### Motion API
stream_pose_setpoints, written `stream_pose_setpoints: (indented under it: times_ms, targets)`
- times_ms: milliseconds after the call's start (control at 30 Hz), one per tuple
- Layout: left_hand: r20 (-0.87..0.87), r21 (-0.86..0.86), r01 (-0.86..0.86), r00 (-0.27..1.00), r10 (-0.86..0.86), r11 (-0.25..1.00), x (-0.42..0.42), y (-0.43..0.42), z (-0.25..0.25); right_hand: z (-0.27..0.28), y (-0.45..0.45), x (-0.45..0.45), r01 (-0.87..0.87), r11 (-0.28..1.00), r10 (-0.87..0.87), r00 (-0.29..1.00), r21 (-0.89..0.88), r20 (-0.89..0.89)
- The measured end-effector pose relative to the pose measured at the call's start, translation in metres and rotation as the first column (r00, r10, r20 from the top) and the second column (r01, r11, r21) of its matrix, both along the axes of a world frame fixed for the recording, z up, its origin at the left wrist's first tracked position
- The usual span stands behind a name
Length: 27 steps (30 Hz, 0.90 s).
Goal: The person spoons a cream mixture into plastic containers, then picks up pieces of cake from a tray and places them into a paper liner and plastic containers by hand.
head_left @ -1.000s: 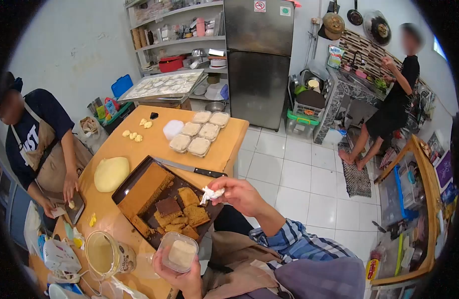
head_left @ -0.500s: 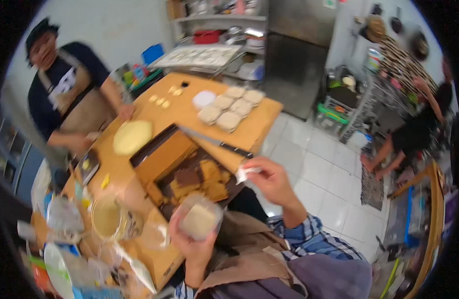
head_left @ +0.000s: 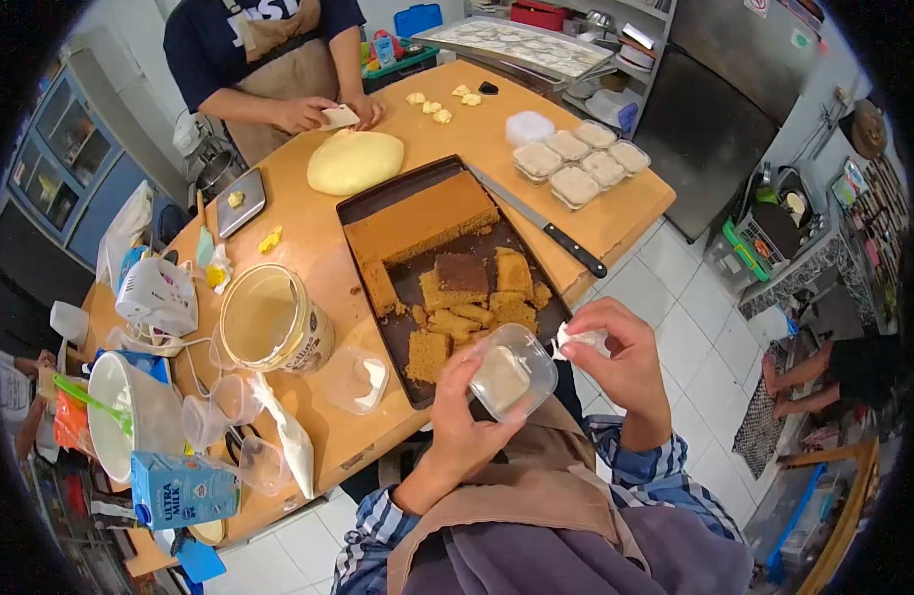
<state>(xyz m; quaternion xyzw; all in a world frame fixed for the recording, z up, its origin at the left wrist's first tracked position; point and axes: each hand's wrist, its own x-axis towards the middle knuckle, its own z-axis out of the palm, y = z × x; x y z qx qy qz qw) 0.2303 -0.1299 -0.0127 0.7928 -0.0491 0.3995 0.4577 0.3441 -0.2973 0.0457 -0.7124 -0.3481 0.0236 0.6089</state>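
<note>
My left hand (head_left: 455, 431) is wrapped round a small clear plastic tub (head_left: 521, 369) with something pale in its bottom. Just right of the tub, a crumpled white tissue (head_left: 584, 340) is pinched between the thumb and fingers of my right hand (head_left: 627, 362). Beyond both hands lies a dark baking tray (head_left: 417, 281) with a long strip of brown sponge cake (head_left: 427, 216) and several loose cake pieces (head_left: 455, 293). A knife (head_left: 556, 233) with a black handle rests along the tray's far right side. Left of the tub, a clear lid (head_left: 360, 382) lies on the table.
Filled clear tubs (head_left: 586, 169) stand at the table's far right. Across the table, a co-worker's hands (head_left: 328, 114) hold a pale scraper beside yellow dough (head_left: 356, 162). A large cream-smeared bucket (head_left: 278, 317), a piping bag (head_left: 286, 436) and a milk carton (head_left: 184, 491) crowd the left.
The view has swung, so the table sits further right. My hands have come closer together, the tub nearer the tissue. The co-worker's hands have come together by the dough.
</note>
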Motion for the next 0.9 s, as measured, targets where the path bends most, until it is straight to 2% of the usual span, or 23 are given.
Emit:
stream_pose_setpoints:
  times_ms: [100, 200, 300, 433, 633, 733, 900]
  targets:
    - [-0.001, 0.039, -0.012, 1.000, 0.012, 0.999, -0.001, -0.003, 0.002, 0.001, 0.008, -0.004, 0.015, 0.996, -0.008, 0.997, -0.090, 0.075]
    - [-0.010, 0.062, -0.009, 1.000, 0.010, 0.998, 0.000, -0.003, 0.000, 0.003, 0.014, -0.010, 0.005, 0.991, -0.004, 1.000, -0.137, 0.013]
    - [-0.016, 0.093, -0.028, 0.999, 0.029, 0.995, -0.008, -0.007, -0.002, -0.003, 0.017, -0.011, 0.060, 0.985, -0.046, 0.995, -0.161, 0.089]
    - [0.021, 0.093, -0.028, 0.999, 0.026, 0.995, -0.001, -0.004, 0.003, 0.007, 0.019, -0.014, 0.060, 0.978, -0.068, 0.997, -0.200, -0.033]
    - [0.018, 0.110, -0.016, 1.000, 0.014, 0.994, -0.003, -0.001, 0.006, -0.005, 0.028, -0.010, 0.037, 0.992, -0.027, 0.997, -0.121, 0.079]
    - [0.017, 0.106, -0.030, 0.999, 0.029, 0.994, -0.003, -0.001, 0.005, -0.008, 0.034, -0.009, 0.057, 0.993, -0.035, 0.979, -0.108, 0.202]
    - [0.018, 0.090, -0.088, 0.996, 0.087, 0.992, -0.005, 0.000, 0.002, 0.000, 0.035, -0.016, 0.074, 0.979, -0.025, 0.968, -0.190, 0.252]
